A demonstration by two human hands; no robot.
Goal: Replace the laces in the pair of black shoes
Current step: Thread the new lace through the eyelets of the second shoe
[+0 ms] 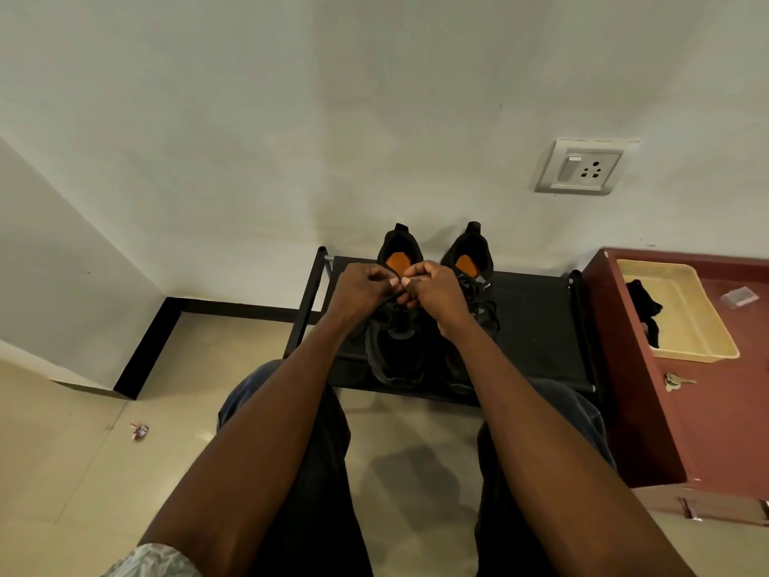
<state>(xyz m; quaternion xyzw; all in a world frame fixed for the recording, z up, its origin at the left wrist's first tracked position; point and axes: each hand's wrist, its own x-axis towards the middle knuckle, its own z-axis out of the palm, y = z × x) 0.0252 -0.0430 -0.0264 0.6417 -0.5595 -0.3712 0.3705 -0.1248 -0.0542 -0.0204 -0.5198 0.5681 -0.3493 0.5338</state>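
Two black shoes with orange insoles stand side by side on a low black rack [537, 326], heels toward the wall. The left shoe [395, 351] lies under both my hands. My left hand [364, 291] and my right hand [432, 289] meet above its tongue, fingers curled, fingertips almost touching, each pinching a black lace that is mostly hidden by the fingers. The right shoe [472, 260] has loose black laces [484, 310] lying over its front. My right wrist covers part of it.
A dark red cabinet [707, 410] stands right of the rack, bearing a cream tray [690, 322] with a black item inside, keys [676, 381] and a small clear packet [738, 295]. A wall socket [582, 166] is above. A small wrapper [139, 431] lies on the tiled floor at left.
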